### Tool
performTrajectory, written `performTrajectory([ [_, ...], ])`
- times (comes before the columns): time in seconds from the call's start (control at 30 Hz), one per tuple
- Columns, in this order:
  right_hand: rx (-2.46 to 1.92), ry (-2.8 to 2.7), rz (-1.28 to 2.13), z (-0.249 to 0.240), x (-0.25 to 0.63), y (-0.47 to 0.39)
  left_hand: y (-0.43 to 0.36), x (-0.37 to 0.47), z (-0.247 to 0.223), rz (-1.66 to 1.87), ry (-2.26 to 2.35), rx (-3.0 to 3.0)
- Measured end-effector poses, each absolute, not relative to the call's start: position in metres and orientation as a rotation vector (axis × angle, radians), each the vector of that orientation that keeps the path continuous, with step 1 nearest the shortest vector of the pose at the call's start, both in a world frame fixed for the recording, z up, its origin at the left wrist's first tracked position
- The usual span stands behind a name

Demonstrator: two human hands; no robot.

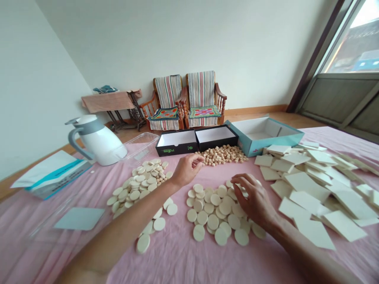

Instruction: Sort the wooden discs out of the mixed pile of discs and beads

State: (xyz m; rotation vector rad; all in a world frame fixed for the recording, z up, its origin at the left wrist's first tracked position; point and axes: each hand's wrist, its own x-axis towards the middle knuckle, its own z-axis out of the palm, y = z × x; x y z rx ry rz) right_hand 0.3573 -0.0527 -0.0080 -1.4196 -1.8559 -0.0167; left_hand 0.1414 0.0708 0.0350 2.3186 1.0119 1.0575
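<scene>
Discs (215,200) near, right of centre; your right hand (255,198) over them, grip loosely parted. Probably light, stiff: pinch rims. Your left hand (186,170), curled beside far beads (225,155); whether gripping any, unclear.

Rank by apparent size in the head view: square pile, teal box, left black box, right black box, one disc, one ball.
1. Square pile
2. Teal box
3. Left black box and right black box: too alike to rank
4. Disc, even one nearest the camera
5. Ball
</scene>
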Motion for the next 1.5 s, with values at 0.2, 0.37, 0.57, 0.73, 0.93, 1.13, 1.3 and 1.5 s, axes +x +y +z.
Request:
performTrajectory([
  [0.2,-1.395,-1.872,-0.052,-0.003,0.352,-0.057,0.029,0.059,0.027,0.963,1.167,2.447],
  [0.37,-1.341,-2.064,0.082,0.018,0.315,-0.067,0.006,0.015,0.029,0.991,1.235,2.503],
  [0.57,-1.264,-2.523,0.194,0.034,0.229,-0.069,0.001,-0.015,0.022,1.24,1.335,2.502],
  [0.73,-1.368,-2.578,0.07,0.021,0.182,-0.058,0.002,-0.028,0.017,1.28,1.328,2.591],
  [0.93,-1.455,-2.472,0.193,0.023,0.185,-0.054,0.0,-0.031,0.019,1.283,1.331,2.605],
  [1.13,-1.727,-2.182,0.023,0.044,0.278,-0.055,0.005,-0.032,0.011,1.238,1.345,2.593],
  [1.3,-1.875,-2.088,-0.087,0.034,0.354,-0.059,0.005,-0.03,0.011,1.23,1.338,2.565],
  [1.5,-1.704,-2.034,0.008,0.041,0.322,-0.055,0.004,-0.029,0.01,1.231,1.351,2.549],
])
